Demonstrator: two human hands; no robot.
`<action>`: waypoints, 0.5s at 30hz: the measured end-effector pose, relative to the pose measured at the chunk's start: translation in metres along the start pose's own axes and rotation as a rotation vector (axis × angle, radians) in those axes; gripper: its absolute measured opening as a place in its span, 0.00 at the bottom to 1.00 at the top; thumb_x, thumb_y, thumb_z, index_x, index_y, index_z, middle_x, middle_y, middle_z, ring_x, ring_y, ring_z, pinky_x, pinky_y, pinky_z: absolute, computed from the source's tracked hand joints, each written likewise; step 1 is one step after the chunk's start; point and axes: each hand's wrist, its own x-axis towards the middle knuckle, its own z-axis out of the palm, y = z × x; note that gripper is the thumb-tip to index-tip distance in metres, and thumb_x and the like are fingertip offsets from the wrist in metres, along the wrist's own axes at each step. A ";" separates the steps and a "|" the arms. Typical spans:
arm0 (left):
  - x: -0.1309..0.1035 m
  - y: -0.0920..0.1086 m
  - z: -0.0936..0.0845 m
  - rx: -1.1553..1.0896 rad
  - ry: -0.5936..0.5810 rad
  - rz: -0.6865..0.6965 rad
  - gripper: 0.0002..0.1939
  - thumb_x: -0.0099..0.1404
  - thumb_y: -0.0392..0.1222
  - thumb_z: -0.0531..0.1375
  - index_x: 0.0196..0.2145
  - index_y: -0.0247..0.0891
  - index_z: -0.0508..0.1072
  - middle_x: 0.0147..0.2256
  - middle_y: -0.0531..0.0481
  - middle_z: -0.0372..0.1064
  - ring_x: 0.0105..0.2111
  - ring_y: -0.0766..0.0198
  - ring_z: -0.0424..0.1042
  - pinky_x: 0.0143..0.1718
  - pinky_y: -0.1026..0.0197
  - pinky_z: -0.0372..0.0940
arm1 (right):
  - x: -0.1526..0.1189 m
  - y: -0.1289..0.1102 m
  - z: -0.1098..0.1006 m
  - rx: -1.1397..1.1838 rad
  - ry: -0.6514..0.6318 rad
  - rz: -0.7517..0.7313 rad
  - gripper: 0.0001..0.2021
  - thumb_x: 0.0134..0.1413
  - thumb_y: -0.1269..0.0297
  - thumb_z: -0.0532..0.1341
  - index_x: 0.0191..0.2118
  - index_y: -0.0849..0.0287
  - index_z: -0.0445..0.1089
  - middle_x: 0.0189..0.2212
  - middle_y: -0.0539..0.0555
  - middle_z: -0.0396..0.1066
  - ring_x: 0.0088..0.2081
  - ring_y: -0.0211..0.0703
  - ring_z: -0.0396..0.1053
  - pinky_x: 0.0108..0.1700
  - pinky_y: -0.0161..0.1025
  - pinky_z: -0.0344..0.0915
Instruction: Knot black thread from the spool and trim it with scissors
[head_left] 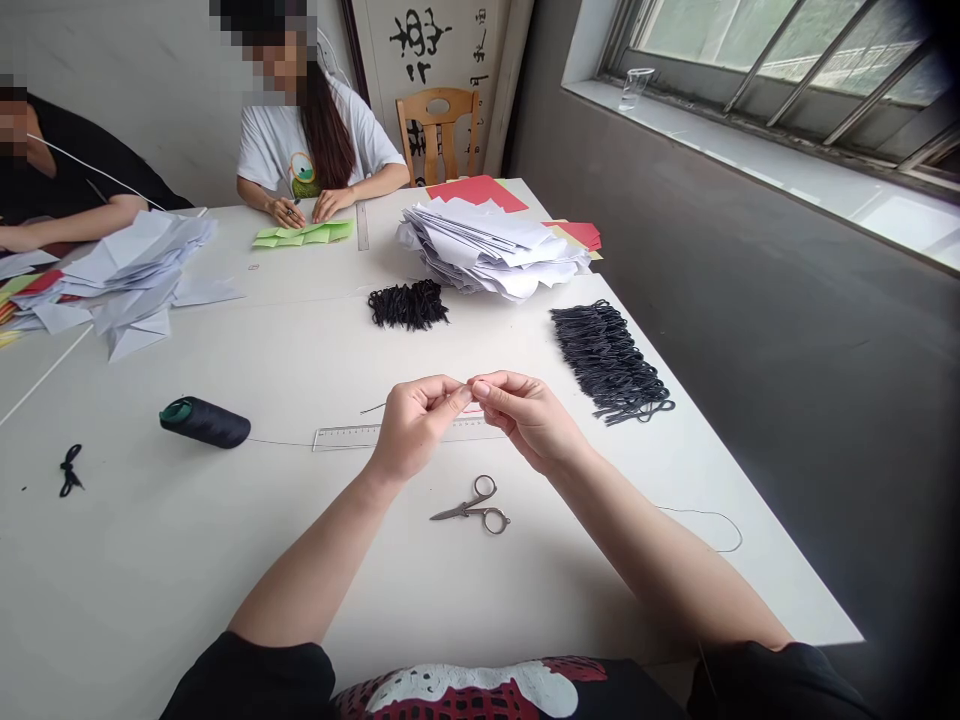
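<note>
My left hand (416,420) and my right hand (529,412) meet fingertip to fingertip over a clear ruler (349,436). Both are closed in a pinch; a dark thread end sticks out left of my left hand, but what lies between the fingertips is too small to tell. A black thread spool (205,422) lies on its side at the left, its thread running toward the ruler. Below my hands are metal scissors (470,510), slightly open. A loose thread (731,522) curves out beyond my right forearm.
Bundled black cord loops (611,360) lie at the right, a smaller pile (409,305) farther back. Behind are stacked white papers (491,245) and red sheets (480,192). A small black knot (70,470) lies left. Across the table, a person handles green paper (304,233); another sits far left.
</note>
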 end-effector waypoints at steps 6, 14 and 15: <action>0.006 0.000 -0.015 -0.040 -0.026 -0.016 0.15 0.64 0.51 0.59 0.27 0.37 0.73 0.16 0.59 0.46 0.17 0.71 0.42 0.20 0.62 0.43 | -0.003 -0.005 0.002 0.124 0.075 -0.122 0.15 0.42 0.54 0.72 0.27 0.59 0.69 0.35 0.51 0.74 0.27 0.30 0.65 0.26 0.31 0.58; 0.020 0.007 -0.105 0.231 -0.080 0.011 0.12 0.58 0.48 0.64 0.24 0.36 0.77 0.16 0.55 0.51 0.18 0.70 0.47 0.21 0.62 0.46 | -0.002 -0.017 -0.004 0.178 0.126 -0.217 0.19 0.41 0.54 0.72 0.28 0.57 0.62 0.21 0.44 0.62 0.20 0.28 0.61 0.18 0.28 0.52; 0.019 0.008 -0.115 0.250 -0.028 -0.003 0.12 0.56 0.48 0.65 0.23 0.36 0.77 0.15 0.55 0.52 0.17 0.70 0.47 0.21 0.62 0.45 | -0.001 -0.019 -0.005 0.175 0.126 -0.237 0.20 0.41 0.54 0.72 0.27 0.57 0.61 0.21 0.44 0.60 0.20 0.28 0.59 0.18 0.29 0.51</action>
